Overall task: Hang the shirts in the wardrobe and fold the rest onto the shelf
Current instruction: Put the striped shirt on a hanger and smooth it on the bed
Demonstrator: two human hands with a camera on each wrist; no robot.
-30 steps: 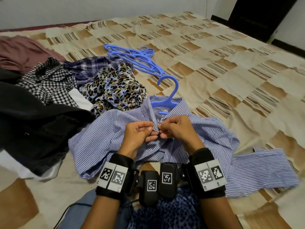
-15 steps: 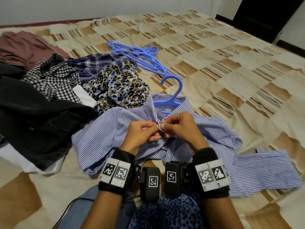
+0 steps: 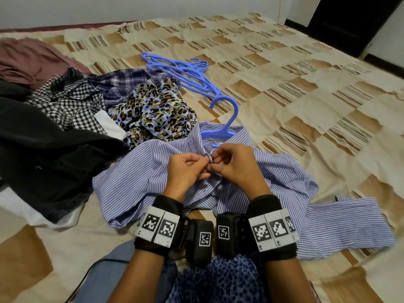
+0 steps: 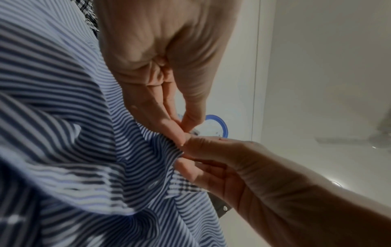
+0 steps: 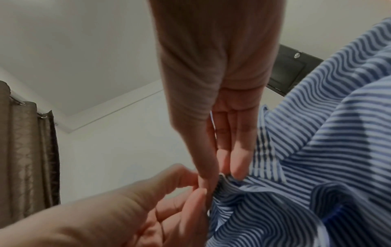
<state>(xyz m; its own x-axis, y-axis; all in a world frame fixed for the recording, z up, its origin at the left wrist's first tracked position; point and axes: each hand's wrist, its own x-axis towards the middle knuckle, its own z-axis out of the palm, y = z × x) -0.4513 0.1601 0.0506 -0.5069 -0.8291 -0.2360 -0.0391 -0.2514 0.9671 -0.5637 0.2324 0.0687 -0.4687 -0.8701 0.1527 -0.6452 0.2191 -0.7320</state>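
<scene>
While both hands, left hand (image 3: pixel 188 169) and right hand (image 3: pixel 236 165), pinch the placket of the striped shirt (image 3: pixel 135 182) just under its collar, the step looks like buttoning it onto the hanger (image 3: pixel 227 127) already inside, on the bed (image 3: pixel 306 101). Next comes seating the button, then lifting it by the hook. Beyond: one striped shirt, roughly six heaped garments (image 3: pixel 72 101), several spare hangers (image 3: pixel 181 71), count unclear.

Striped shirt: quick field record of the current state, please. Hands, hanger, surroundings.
shirt: striped shirt spread on bed, hanger in collar, hook sticking out
left hand: pinches shirt front below collar
right hand: pinches the facing edge
spare hangers: stacked beyond the shirt
pile: unsorted clothes, left of the shirt
</scene>
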